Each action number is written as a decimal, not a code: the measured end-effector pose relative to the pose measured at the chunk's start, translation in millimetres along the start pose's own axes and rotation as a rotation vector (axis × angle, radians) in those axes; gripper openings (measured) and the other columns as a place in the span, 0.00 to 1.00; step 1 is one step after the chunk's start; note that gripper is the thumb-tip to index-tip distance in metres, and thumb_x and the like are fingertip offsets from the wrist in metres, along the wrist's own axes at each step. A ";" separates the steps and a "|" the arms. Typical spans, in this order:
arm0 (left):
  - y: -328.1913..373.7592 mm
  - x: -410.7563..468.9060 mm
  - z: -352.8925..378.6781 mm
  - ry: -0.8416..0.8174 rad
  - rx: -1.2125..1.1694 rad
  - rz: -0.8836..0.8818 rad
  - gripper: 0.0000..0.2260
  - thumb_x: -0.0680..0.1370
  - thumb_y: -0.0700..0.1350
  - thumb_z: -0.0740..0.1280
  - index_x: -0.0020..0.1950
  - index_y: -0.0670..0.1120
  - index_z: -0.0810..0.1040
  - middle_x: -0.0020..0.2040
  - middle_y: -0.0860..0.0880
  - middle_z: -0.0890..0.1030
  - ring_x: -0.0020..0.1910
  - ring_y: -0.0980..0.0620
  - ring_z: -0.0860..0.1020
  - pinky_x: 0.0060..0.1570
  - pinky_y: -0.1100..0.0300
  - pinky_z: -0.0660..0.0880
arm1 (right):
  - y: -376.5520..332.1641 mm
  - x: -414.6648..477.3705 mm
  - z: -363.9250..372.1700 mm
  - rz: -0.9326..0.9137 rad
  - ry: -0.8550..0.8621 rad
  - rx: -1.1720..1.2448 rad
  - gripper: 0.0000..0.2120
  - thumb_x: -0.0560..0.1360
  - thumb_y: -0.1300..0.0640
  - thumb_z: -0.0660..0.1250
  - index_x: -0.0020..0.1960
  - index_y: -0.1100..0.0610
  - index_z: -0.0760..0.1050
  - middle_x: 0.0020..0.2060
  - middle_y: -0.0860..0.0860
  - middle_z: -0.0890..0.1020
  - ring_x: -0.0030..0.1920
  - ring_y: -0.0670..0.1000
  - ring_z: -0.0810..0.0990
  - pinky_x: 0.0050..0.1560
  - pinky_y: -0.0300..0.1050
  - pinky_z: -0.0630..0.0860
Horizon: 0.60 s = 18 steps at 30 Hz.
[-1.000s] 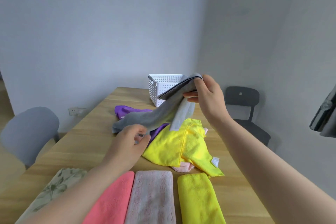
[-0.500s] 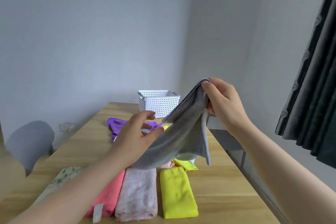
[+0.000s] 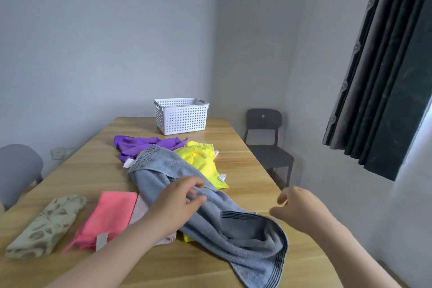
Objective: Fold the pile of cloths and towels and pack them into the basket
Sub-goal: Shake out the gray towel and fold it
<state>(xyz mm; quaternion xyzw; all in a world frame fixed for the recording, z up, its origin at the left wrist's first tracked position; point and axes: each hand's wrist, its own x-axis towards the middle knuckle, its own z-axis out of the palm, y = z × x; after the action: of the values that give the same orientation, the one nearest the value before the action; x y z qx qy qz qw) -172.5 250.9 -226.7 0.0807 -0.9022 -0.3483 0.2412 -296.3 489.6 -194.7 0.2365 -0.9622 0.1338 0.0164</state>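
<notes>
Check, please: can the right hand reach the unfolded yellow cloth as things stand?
Probably yes. The right hand is empty, and only bare table lies between it and the unfolded yellow cloth; the towel covers just its left edge.

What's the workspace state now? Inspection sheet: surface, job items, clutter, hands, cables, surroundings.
Surface: wooden table, cloths across it.
Job's things: white basket at far end, no cloth showing above rim; grey towel unfolded, lying partly over folded pieces; purple cloth and yellow cloth loose behind it; floral cloth and pink cloth folded, near left.
Clutter: nothing seen.
Hands: left hand pinches the grey towel with its fingers; right hand loosely curled, empty.
Cables: nothing seen.
Surroundings: dark chair right, grey chair left, curtain, wall socket.
</notes>
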 end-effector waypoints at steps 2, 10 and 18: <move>-6.1 -2.5 11.5 -0.014 0.009 -0.037 0.09 0.75 0.47 0.69 0.54 0.57 0.76 0.52 0.56 0.78 0.49 0.59 0.78 0.51 0.63 0.75 | 0.3 -5.9 9.6 -0.051 0.008 0.085 0.20 0.70 0.49 0.69 0.61 0.54 0.74 0.51 0.49 0.81 0.51 0.50 0.78 0.49 0.42 0.75; -17.9 -3.8 28.0 -0.034 0.039 -0.047 0.09 0.75 0.44 0.69 0.52 0.55 0.76 0.52 0.57 0.79 0.51 0.61 0.77 0.54 0.59 0.76 | -23.0 -0.1 47.5 -0.280 0.058 0.234 0.23 0.76 0.48 0.65 0.69 0.53 0.69 0.64 0.48 0.75 0.64 0.47 0.72 0.59 0.37 0.67; -23.9 3.2 29.1 -0.039 0.073 -0.043 0.08 0.76 0.45 0.68 0.54 0.53 0.77 0.52 0.56 0.79 0.52 0.60 0.77 0.53 0.60 0.75 | -28.9 30.4 76.4 -0.221 -0.219 0.143 0.24 0.72 0.47 0.69 0.63 0.57 0.72 0.56 0.53 0.79 0.57 0.55 0.76 0.56 0.49 0.74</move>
<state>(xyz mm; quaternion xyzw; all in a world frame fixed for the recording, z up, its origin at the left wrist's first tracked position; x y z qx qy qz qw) -190.1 249.3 -260.0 0.1021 -0.9169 -0.3219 0.2128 -307.7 431.0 -258.3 0.3544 -0.9145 0.1728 -0.0907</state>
